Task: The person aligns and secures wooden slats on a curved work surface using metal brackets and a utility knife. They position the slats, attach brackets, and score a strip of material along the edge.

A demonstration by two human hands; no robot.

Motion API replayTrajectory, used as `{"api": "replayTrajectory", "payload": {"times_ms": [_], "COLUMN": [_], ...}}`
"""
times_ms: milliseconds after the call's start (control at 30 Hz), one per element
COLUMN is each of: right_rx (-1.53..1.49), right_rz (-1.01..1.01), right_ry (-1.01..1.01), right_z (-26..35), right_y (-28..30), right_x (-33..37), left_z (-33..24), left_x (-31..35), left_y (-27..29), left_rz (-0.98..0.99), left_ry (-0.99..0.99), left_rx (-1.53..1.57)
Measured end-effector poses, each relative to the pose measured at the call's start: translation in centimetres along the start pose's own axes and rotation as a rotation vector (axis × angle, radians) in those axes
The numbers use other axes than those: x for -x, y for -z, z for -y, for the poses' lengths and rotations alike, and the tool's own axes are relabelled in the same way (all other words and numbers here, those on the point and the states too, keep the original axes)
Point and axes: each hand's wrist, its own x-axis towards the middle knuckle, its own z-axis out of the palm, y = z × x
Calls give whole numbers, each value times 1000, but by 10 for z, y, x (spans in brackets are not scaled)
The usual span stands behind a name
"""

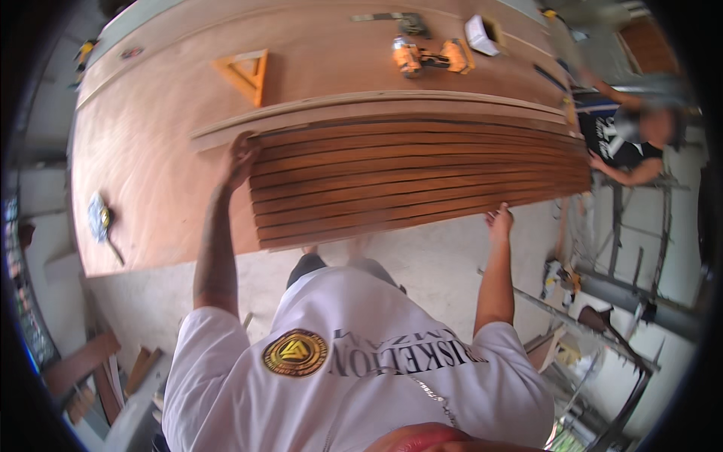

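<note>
A reddish-brown slatted wooden panel (407, 169), with dark gaps between its long strips, lies across the near part of the plywood-topped table (158, 173) and overhangs its front edge. My left hand (242, 157) is closed on the panel's far left corner. Along the near edge, right of the middle, my right hand (498, 217) grips the panel with bent fingers; part of them is hidden beneath it. Another person's hand (599, 163) touches the panel's right end. Just beyond the panel lie long pale wood strips (376, 99).
An orange triangular square (245, 74), an orange power tool (429, 57) and a white open box (482, 36) rest farther back on the table. Near its left edge sits a silver and dark tool (99, 218). A co-worker (633, 139) stands at the right, by metal scaffold bars (663, 226).
</note>
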Motion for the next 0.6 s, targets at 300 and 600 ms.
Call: {"api": "replayTrajectory", "payload": {"times_ms": [300,600], "right_rx": [-37,-142], "right_rz": [33,48], "right_ry": [-91,-137], "right_z": [13,1], "right_y": [-8,9], "right_x": [7,-30], "left_z": [-30,-48], "left_x": [-46,-49], "left_y": [24,27], "left_rz": [278,466], "left_ry": [-122,147], "left_rx": [-542,-355]}}
